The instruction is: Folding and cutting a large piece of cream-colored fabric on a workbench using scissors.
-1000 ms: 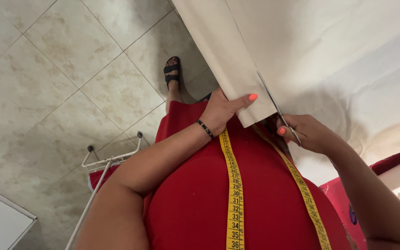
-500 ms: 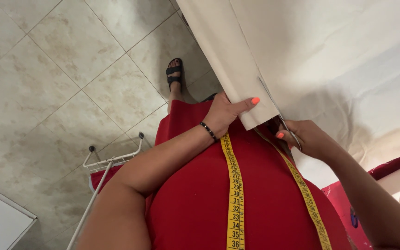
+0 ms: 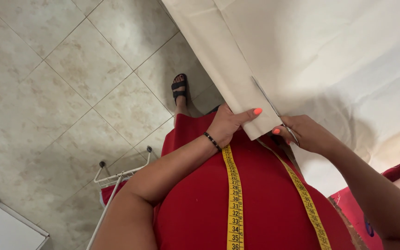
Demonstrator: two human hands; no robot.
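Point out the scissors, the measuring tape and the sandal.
scissors (image 3: 267, 99), head view, on the blade lying along the cloth.
measuring tape (image 3: 234, 194), head view, on the left strand over the red dress.
sandal (image 3: 179, 86), head view, on its black straps.

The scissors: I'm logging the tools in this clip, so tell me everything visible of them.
The scissors show mostly as slim grey metal blades, slanting up and left along a cut in the cream cloth. The right hand grips the handles, which are largely hidden under its fingers. The left hand pinches the hanging strip of cloth beside the blades. How far the blades are parted cannot be told.
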